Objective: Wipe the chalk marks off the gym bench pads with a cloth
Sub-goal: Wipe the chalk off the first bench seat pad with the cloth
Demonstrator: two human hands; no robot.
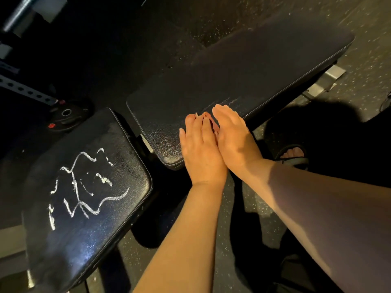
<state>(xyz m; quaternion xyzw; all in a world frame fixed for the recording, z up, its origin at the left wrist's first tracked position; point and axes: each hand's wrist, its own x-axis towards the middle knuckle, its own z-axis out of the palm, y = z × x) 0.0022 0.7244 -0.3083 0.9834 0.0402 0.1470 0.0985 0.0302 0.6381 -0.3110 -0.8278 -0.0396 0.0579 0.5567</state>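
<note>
Two black bench pads fill the view. The short seat pad (118,208) at lower left carries white chalk scribbles (84,187). The long back pad (243,70) runs toward the upper right, and I see no chalk on it. My left hand (201,153) and right hand (234,136) lie flat side by side on the long pad's near edge, fingers straight and pressing down. A small reddish scrap (206,115) peeks out between the fingertips; I cannot tell whether it is the cloth. Anything else under the palms is hidden.
A black weight plate (65,115) lies on the floor beyond the seat pad, beside a perforated rack rail (25,89). A steel bar (19,13) crosses the top left. The bench's metal foot (325,79) and my sandalled foot (294,155) are on the speckled floor at right.
</note>
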